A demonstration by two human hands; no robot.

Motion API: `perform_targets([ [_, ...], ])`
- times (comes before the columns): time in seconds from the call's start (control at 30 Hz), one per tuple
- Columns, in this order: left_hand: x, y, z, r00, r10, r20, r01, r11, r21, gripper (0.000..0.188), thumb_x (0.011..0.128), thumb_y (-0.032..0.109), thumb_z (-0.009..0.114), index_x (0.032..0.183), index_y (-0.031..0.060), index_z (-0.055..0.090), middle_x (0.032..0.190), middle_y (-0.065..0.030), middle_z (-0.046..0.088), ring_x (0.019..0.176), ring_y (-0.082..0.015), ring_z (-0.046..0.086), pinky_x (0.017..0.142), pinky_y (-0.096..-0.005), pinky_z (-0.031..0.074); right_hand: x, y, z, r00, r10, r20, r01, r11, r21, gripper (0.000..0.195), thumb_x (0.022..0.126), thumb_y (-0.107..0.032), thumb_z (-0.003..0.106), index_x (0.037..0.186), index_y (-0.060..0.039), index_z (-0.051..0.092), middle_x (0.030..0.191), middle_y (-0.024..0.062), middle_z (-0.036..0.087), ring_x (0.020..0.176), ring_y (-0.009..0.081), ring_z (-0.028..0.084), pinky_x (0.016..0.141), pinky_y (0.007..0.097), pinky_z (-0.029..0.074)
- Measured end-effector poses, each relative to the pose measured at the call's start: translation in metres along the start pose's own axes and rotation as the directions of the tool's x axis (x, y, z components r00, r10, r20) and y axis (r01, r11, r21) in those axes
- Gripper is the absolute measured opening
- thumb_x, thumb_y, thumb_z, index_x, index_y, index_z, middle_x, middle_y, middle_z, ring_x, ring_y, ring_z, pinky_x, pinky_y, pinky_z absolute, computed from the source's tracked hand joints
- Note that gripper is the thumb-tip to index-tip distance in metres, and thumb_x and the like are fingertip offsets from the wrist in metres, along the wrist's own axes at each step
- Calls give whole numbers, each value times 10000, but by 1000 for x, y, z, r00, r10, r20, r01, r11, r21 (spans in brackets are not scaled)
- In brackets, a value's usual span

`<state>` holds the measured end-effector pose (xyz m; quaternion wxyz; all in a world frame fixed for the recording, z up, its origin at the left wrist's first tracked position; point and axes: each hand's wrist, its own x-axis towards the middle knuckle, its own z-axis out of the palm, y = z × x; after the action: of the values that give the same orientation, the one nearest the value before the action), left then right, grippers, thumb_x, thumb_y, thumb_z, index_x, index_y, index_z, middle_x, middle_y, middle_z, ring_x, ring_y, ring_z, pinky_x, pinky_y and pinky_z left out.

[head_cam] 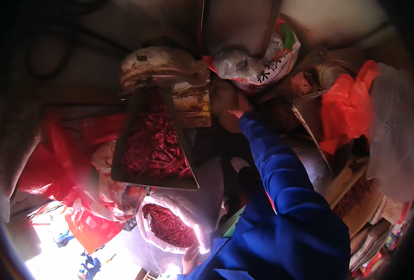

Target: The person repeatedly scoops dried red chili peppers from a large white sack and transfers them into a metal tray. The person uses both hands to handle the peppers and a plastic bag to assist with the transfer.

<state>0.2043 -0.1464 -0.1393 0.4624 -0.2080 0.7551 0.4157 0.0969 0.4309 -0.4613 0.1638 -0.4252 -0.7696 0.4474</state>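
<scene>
My left hand (190, 259) is at the near rim of an open white woven sack (145, 232), and its fingers appear to grip the edge. Dried red chillies (172, 225) fill the sack. My right arm, in a blue sleeve, stretches forward. In shadow beside a brown rounded surface (224, 105), my right hand (242, 105) is partly hidden, so its grip is unclear. Left of it, a metal hopper (154, 183) holds more dried red chillies (154, 147). The hopper's narrow end meets a worn, dusty grinding machine (161, 64).
A printed plastic sack (280, 71) stands beyond my right hand, behind a metal chute (240, 28). At right are an orange-red plastic bag (347, 105) and a wooden tray (364, 213) with chillies. Red bags (53, 168) crowd the left. Bright light washes out the lower left.
</scene>
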Motion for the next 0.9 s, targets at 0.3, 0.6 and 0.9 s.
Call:
perform_targets([
  [0.3, 31, -12, 16, 999, 28, -37, -30, 997, -72, 430, 816, 20, 619, 1225, -29, 495, 1133, -143, 598, 1009, -176, 579, 833, -262, 480, 56, 52, 57, 993, -18, -115, 46, 967, 249, 776, 560, -224, 831, 1221, -38, 471, 1219, 189, 530, 1116, 311, 519, 949, 390, 427],
  [0.6, 61, 2, 14, 999, 42, 27, -42, 999, -30, 375, 862, 29, 609, 1219, -18, 502, 1166, -163, 574, 1112, -250, 553, 898, -348, 501, 28, 58, 27, 918, 365, 155, -389, 751, 534, 275, 561, -58, 802, 778, -29, 637, 762, 54, 627, 746, 162, 588, 684, 322, 481],
  [0.9, 63, 28, 12, 999, 14, 39, -15, 1000, 14, 375, 862, 27, 605, 1219, -20, 502, 1164, -156, 574, 1098, -239, 554, 894, -337, 496, 62, 58, -63, 919, 291, -264, -126, 855, 504, 112, 669, 77, 596, 658, -30, 565, 622, 25, 555, 541, 107, 501, 486, 281, 409],
])
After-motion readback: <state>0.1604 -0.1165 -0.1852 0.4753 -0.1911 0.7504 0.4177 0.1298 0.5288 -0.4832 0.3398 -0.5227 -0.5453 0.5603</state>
